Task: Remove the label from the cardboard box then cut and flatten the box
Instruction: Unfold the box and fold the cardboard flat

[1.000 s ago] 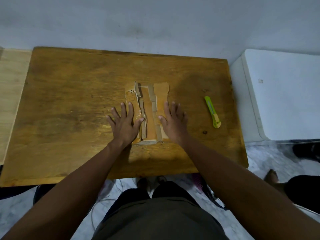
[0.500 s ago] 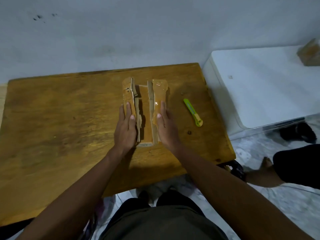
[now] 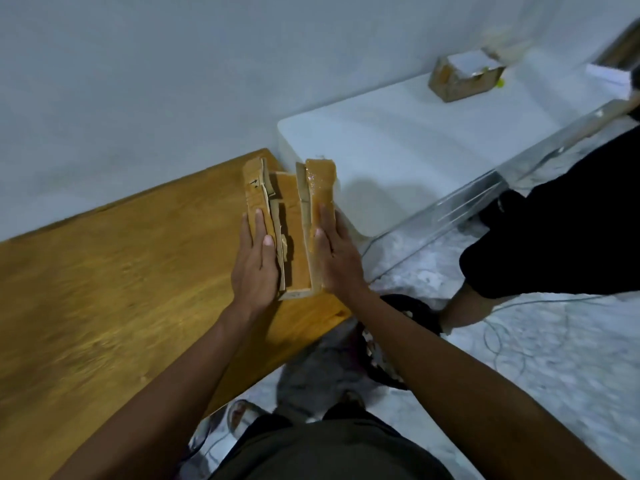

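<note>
Cardboard box (image 3: 294, 233) now lifted off table (image 3: 114, 271), cut open, clamped between left hand (image 3: 254, 268) and right hand (image 3: 337, 258) palms; flattening next.

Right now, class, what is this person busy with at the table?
A person is holding a cut-open cardboard box between both hands, the left hand on its left panel and the right hand on its right panel. The box sits over the right end of the wooden table, its side panels angled up rather than lying flat. A second small cardboard box rests on the white surface beyond. No cutter is in view.
</note>
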